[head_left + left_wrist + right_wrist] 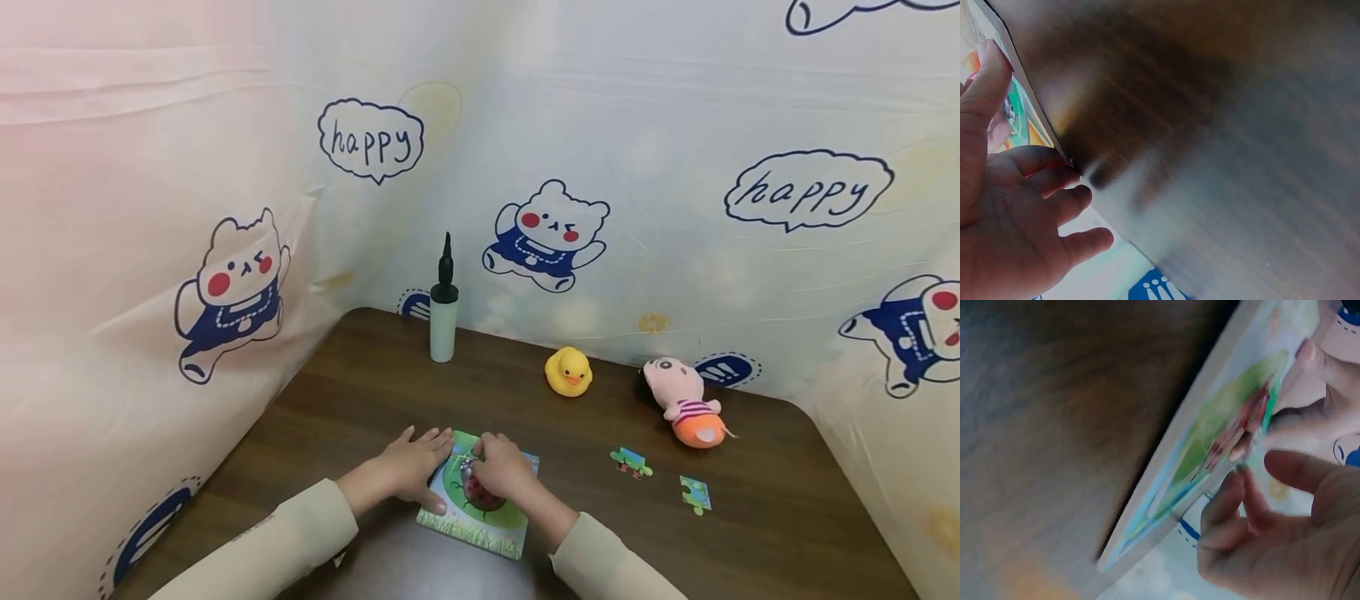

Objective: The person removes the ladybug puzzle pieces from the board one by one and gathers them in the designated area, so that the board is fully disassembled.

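A jigsaw puzzle [471, 533] in a flat board lies on the table, showing a ladybug [482, 498] on green with grass along the near edge. My left hand [408, 468] rests at its left side, fingers spread. In the left wrist view the left thumb [990, 78] lies over the board's edge. Over the upper middle of the picture is my right hand [506, 468], its fingers bent down. The right wrist view shows the right hand's fingertips [1241, 478] touching the picture, the thumb [1291, 469] held apart from them.
Two loose puzzle pieces lie right of the board, one nearer [631, 462] and one farther right [695, 494]. A yellow rubber duck [568, 372], a pink-and-orange plush doll [686, 404] and a pale green hand pump [443, 329] stand along the back. Printed cloth [660, 250] surrounds the table.
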Available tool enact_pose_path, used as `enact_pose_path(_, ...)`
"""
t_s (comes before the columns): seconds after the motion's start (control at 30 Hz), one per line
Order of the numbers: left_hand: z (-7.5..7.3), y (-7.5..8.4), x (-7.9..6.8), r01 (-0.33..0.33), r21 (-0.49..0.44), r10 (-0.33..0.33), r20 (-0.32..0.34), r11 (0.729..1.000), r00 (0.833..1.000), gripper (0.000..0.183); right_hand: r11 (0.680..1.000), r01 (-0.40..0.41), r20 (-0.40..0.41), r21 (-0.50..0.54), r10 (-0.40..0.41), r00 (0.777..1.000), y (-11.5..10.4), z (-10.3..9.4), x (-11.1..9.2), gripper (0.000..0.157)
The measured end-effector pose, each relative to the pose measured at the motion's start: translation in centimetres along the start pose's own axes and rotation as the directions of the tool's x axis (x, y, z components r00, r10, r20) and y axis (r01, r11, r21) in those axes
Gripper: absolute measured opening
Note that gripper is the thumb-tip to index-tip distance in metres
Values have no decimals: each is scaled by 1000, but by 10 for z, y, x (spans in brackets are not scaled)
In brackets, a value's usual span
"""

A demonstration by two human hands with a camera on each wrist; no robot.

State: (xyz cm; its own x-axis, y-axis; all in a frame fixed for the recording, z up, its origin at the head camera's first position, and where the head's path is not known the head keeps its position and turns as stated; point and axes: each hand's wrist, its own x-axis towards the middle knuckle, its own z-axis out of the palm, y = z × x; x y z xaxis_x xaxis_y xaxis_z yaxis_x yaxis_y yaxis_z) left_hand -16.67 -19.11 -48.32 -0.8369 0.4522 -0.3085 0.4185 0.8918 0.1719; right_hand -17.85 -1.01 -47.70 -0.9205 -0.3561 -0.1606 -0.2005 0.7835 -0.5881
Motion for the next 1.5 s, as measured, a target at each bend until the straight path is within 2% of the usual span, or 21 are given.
enact_pose_path(0.07,2,1,0,4,2,-4,-3,1000,1000,102,998,41,-77,-46,-44,996,1,4,1,6)
enact_pose_path(0.13,3,1,0,9,1,-9,-6,1000,1000,101,995,83,-150,-57,-91,985,2,6,2,16)
enact_pose_path(0.23,4,2,-1,13,-4,-13,-11,1000,1000,100,994,107,-217,-32,-111,970,5,10,5,26)
enact_pose_path(0.3,5,3,-1,9,-11,-9,-11,1000,1000,101,994,105,-239,2,-102,966,8,12,6,25)
enact_pose_path(0.43,6,1,0,-10,-32,10,11,999,1000,98,996,73,-226,53,-59,972,10,14,8,26)
enact_pose_path(0.57,2,0,3,-16,-61,18,27,998,999,81,997,80,-196,20,-74,978,10,15,8,30)
enact_pose_path(0.67,5,3,5,-4,-58,4,-11,998,1000,69,995,99,-191,-20,-101,976,10,16,6,26)
enact_pose_path(0.77,8,7,4,21,-67,-25,-52,998,998,66,991,128,-204,-39,-133,970,11,17,4,23)
enact_pose_path(0.87,7,8,3,41,-131,-51,-68,990,996,65,985,163,-223,-53,-171,960,11,16,3,15)
enact_pose_path(1.03,5,4,3,52,-268,-77,-84,962,993,63,975,203,-236,-93,-219,947,10,14,2,7)
enact_pose_path(1.23,12,3,9,59,-284,-96,-118,957,988,50,967,222,-236,-128,-247,940,12,12,0,7)
enact_pose_path(1.33,12,4,11,72,-300,-112,-118,951,987,50,966,231,-238,-119,-253,938,12,10,-1,10)
enact_pose_path(1.5,9,6,10,82,-311,-127,-127,947,984,49,968,247,-188,-46,-252,949,10,4,-5,15)
